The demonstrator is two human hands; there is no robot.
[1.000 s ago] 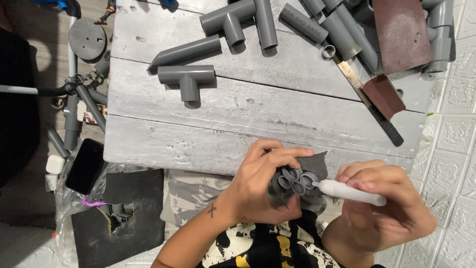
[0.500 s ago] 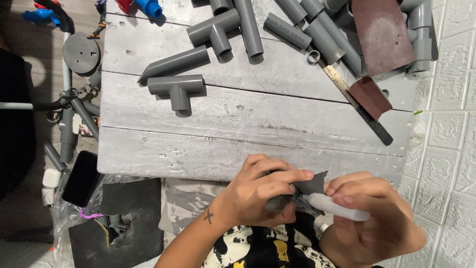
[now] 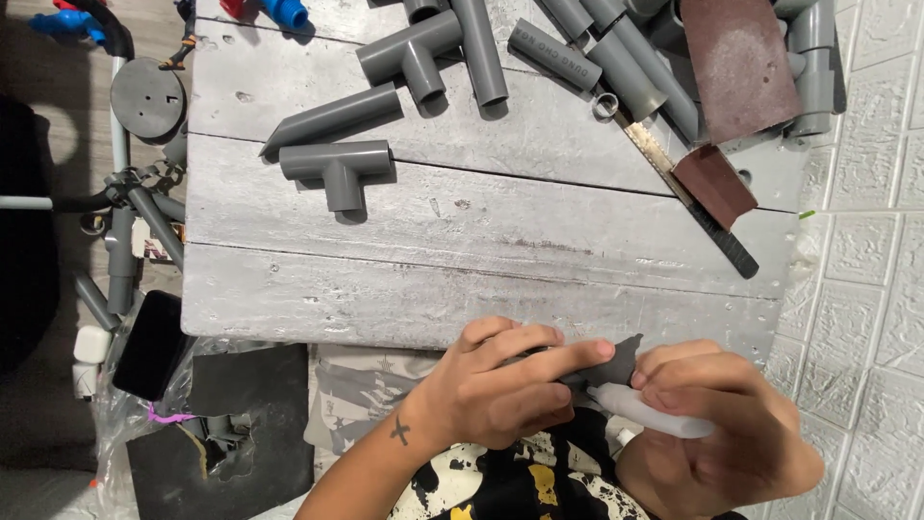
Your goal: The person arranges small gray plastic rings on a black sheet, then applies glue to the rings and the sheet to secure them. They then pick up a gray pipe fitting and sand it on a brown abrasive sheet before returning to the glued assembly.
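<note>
My left hand (image 3: 505, 385) grips a small dark grey piece (image 3: 616, 364) at the near edge of the grey wooden table (image 3: 462, 289); most of the piece is hidden under my fingers. Just right of it, my right hand (image 3: 727, 433) holds a white tube (image 3: 650, 411) with its tip pointed against the grey piece. Both hands sit below the table's front edge, above my lap.
Grey pipe tee fittings (image 3: 337, 169) and several pipe lengths (image 3: 568, 48) lie on the far half of the table. A metal ruler (image 3: 688, 197) and brown sandpaper sheets (image 3: 736, 63) lie at right. A dark phone (image 3: 149, 347) and pipe scraps lie at left. A white wall (image 3: 866, 241) runs along the right.
The view has shifted so the table sits lower and to the left. My left fingers have closed further over the grey piece, hiding its flower-like part. The white tube stays against it.
</note>
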